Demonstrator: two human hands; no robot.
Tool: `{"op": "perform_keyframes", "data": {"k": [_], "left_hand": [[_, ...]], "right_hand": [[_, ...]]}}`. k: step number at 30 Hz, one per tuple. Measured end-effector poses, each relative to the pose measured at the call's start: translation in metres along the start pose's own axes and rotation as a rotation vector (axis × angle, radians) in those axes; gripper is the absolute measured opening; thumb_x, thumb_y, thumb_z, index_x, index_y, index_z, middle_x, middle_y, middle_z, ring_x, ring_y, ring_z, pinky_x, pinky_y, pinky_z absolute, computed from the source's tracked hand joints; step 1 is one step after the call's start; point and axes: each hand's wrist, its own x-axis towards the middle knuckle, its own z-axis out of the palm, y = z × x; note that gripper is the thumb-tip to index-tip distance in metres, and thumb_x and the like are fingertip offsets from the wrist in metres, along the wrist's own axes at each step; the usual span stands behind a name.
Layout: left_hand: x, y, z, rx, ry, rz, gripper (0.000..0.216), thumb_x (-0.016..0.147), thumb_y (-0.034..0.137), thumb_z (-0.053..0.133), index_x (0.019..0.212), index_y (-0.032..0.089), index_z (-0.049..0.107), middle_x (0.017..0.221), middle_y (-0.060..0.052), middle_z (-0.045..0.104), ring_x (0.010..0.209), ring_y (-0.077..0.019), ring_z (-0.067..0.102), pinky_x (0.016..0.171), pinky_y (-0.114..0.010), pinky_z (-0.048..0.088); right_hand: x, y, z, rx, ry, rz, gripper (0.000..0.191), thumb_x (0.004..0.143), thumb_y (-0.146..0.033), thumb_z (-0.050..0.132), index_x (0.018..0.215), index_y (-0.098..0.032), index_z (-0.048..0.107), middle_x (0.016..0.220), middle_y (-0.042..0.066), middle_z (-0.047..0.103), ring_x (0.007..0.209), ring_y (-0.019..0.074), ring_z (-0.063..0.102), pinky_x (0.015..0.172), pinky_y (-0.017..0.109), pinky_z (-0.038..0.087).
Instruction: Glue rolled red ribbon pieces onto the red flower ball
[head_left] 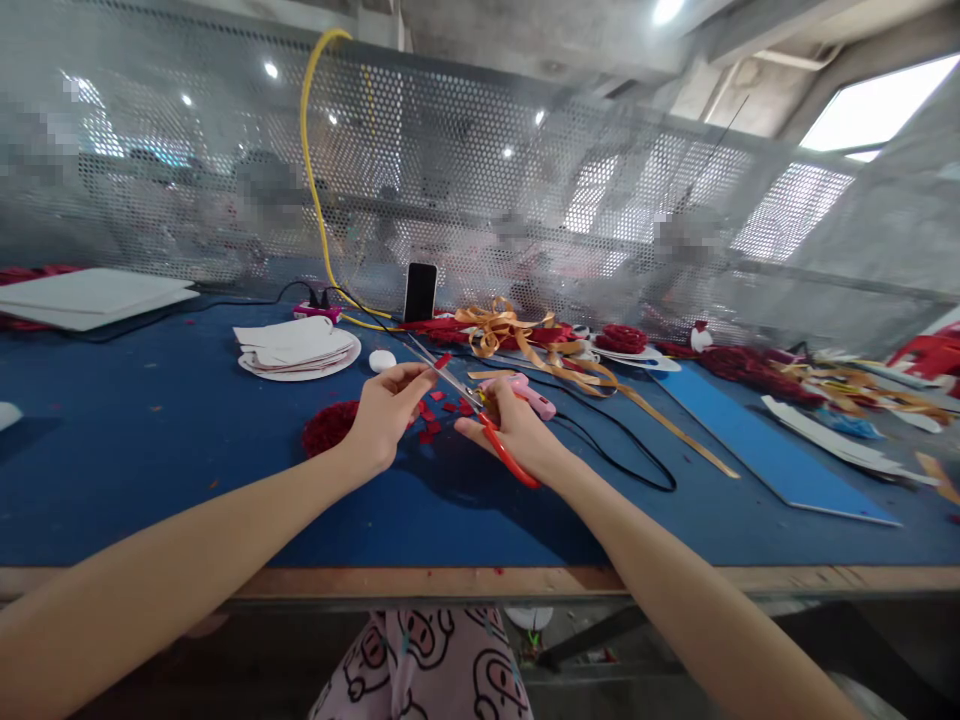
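The left hand [384,415], nearer, pinched a small red strip [443,361]; the right hand [519,430] gripped scissors [471,394], their long axis slanting forward-left to that strip.

Both forearms, left [202,560] and right [675,575], are bare and slender, as are the left hand [384,415] and right hand [517,425]. Over the lap falls a loose pale pink garment [431,675], softly creased, printed with rounded cartoon figures in thick black outline, deeper pink patches and small teal touches; its cut cannot be told.
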Motion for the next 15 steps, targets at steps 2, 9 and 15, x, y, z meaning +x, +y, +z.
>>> {"op": "perform_keyframes", "data": {"k": [2,9,15], "left_hand": [[-0.0003,0.0002,0.0001,0.012,-0.006,0.001,0.026,0.069,0.037,0.079,0.076,0.015,0.068,0.054,0.007,0.052,0.041,-0.0032,0.035,0.040,-0.019,0.025],[0.0000,0.0009,-0.0005,0.006,0.008,-0.010,0.026,0.068,0.037,0.079,0.080,0.015,0.070,0.054,0.007,0.051,0.042,-0.0036,0.035,0.041,-0.019,0.026],[-0.0018,0.0011,-0.0004,0.017,0.037,0.009,0.026,0.068,0.036,0.079,0.082,0.015,0.072,0.058,0.006,0.053,0.043,-0.0034,0.035,0.041,-0.019,0.026]], "right_hand": [[-0.0004,-0.0009,-0.0001,0.001,-0.004,0.002,0.048,0.084,-0.053,0.067,0.110,-0.023,0.040,0.073,-0.004,0.053,0.065,0.0176,0.053,0.060,0.029,0.037],[-0.0032,-0.0075,-0.0040,-0.042,-0.022,0.013,0.044,0.087,-0.057,0.061,0.104,-0.023,0.038,0.070,-0.005,0.050,0.063,0.0174,0.051,0.059,0.029,0.035],[-0.0035,-0.0099,-0.0061,-0.076,-0.019,0.004,0.045,0.087,-0.060,0.060,0.091,-0.026,0.032,0.066,-0.005,0.046,0.061,0.0175,0.049,0.057,0.029,0.032]]}}
